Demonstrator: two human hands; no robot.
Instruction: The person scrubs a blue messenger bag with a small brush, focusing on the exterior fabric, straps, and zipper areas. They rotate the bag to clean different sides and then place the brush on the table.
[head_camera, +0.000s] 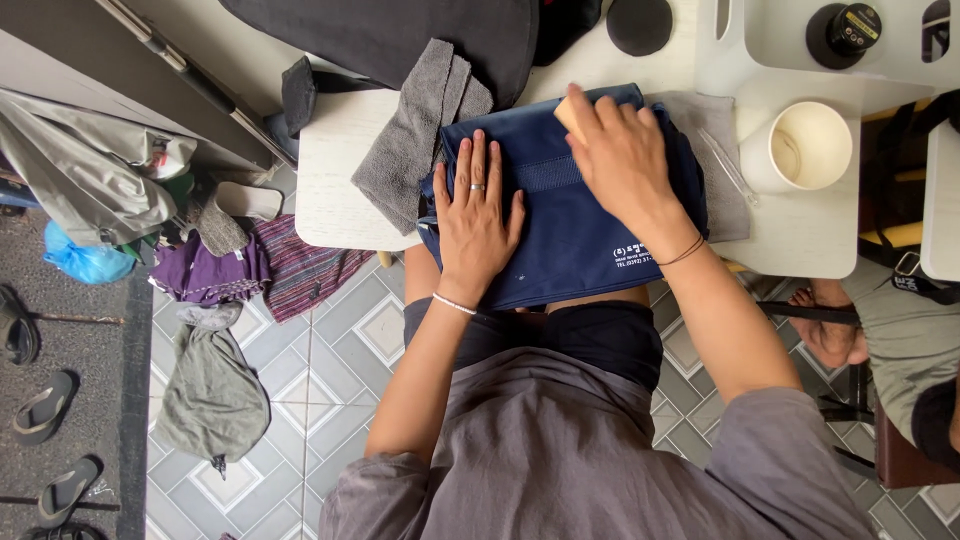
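Flat under both hands lies the navy bag (570, 235), long axis crosswise; left hand (477, 215) presses open-palmed, right hand (620, 160) grips a tan block (570, 112).

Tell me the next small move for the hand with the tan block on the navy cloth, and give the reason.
Probably slide the right hand with its tan block down the navy cloth toward the body. The block sits at the cloth's far edge, so most of the fabric lies nearer the body, and the left hand lies flat on the cloth beside it, apparently pinning it to the white table.
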